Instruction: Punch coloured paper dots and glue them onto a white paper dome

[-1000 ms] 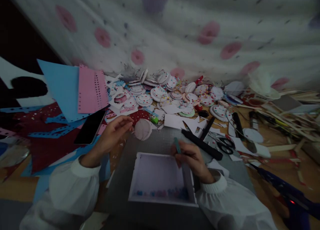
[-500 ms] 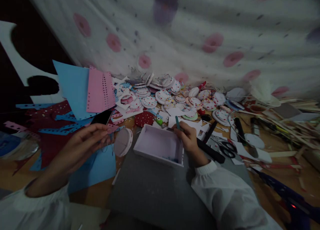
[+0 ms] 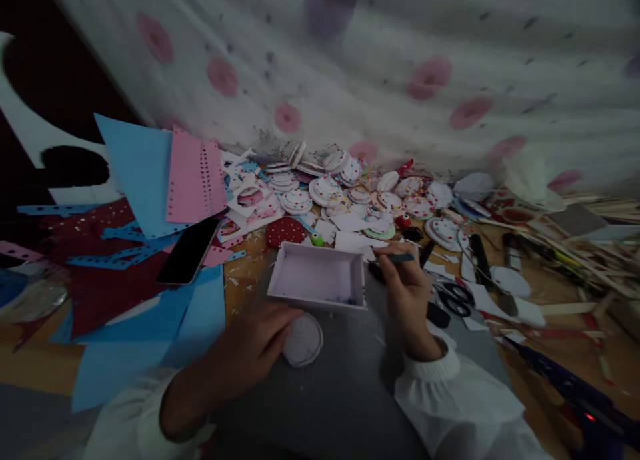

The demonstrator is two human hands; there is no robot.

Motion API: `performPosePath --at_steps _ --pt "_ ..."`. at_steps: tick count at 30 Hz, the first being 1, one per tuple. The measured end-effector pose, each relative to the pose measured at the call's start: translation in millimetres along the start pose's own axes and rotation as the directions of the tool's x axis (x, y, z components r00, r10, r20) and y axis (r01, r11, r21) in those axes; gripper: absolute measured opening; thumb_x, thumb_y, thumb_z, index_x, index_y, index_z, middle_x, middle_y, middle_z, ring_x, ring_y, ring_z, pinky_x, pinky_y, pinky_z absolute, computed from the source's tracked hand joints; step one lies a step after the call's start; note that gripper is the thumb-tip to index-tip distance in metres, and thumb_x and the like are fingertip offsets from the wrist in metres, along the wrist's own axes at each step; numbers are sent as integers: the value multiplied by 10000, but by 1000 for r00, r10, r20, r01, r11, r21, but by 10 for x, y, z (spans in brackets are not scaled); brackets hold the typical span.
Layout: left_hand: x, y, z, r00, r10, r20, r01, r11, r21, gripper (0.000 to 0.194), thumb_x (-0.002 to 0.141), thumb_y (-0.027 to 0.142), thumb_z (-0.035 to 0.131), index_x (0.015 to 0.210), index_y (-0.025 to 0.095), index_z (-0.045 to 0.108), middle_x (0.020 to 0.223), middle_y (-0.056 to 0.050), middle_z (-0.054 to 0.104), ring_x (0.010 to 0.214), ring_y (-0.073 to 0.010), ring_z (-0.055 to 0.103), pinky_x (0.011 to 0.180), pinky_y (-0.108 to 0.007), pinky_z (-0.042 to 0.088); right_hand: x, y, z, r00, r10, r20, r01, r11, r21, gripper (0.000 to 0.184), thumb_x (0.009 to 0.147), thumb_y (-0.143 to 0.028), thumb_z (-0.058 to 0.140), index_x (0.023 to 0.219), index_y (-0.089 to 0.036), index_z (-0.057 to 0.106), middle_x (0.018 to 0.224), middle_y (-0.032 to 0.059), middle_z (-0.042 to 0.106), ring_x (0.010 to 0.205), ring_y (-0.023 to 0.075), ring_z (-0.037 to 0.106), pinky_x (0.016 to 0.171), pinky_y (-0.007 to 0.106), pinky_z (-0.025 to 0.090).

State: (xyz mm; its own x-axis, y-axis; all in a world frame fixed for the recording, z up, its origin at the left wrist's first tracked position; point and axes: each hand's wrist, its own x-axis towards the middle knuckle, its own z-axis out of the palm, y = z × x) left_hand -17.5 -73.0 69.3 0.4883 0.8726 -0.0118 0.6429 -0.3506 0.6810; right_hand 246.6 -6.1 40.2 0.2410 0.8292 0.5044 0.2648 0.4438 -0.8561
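Observation:
A round pale disc (image 3: pixel 303 341), small and thin-rimmed, is at the near side of the grey mat (image 3: pixel 345 373). My left hand (image 3: pixel 255 343) grips its left edge, fingers closed together. Beyond the disc stands a shallow white open box (image 3: pixel 316 277) with a few dark bits inside near its front right corner. To the right of that box, my right hand (image 3: pixel 407 287) is closed round a slim teal tool (image 3: pixel 401 258), held roughly level; its exact kind is unclear.
Dotted paper discs (image 3: pixel 326 190) are heaped along the back. On the left lie a phone (image 3: pixel 189 253), blue paper (image 3: pixel 140 180) and pink paper (image 3: pixel 193 180). Scissors (image 3: pixel 455 299) and a purple glue gun (image 3: pixel 565 380) with a red light are on the right.
The disc has come right and nearer, onto the mat, with my left hand now at its edge. My right hand has shifted right, and its teal tool has tipped from upright to level.

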Motion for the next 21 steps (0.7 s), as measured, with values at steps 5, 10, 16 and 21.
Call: performPosePath --at_steps 5,10,16,21 --pt "205 -200 -243 937 287 -199 -213 921 325 263 914 192 546 1157 231 639 1160 -71 683 1103 -234 616 972 -392 476 -117 -69 -21 1000 6 -7 -5 997 72 102 876 -269 645 940 -281 723 953 42 631 977 225 578 878 397 453" --pt "426 -547 -183 886 463 -35 -402 804 438 77 901 243 614 905 219 687 923 -33 748 1058 -235 636 1040 -438 422 -181 -106 47 991 76 109 -97 973 209 141 827 -194 712 928 -292 700 891 23 698 838 206 643 742 357 523" --pt "324 -568 -37 695 715 -81 -466 533 707 206 909 83 537 860 226 676 797 18 758 859 -142 672 991 -330 460 -224 -158 57 978 -71 198 48 992 118 177 758 -137 780 842 -272 701 777 30 735 890 241 619 737 382 517" --pt "396 -669 22 696 707 -124 -397 523 754 170 913 91 569 905 212 687 870 25 769 927 -124 655 1086 -345 370 -210 -127 117 951 -188 244 200 979 -25 204 769 -89 752 849 -265 688 791 13 754 804 215 615 715 371 491"
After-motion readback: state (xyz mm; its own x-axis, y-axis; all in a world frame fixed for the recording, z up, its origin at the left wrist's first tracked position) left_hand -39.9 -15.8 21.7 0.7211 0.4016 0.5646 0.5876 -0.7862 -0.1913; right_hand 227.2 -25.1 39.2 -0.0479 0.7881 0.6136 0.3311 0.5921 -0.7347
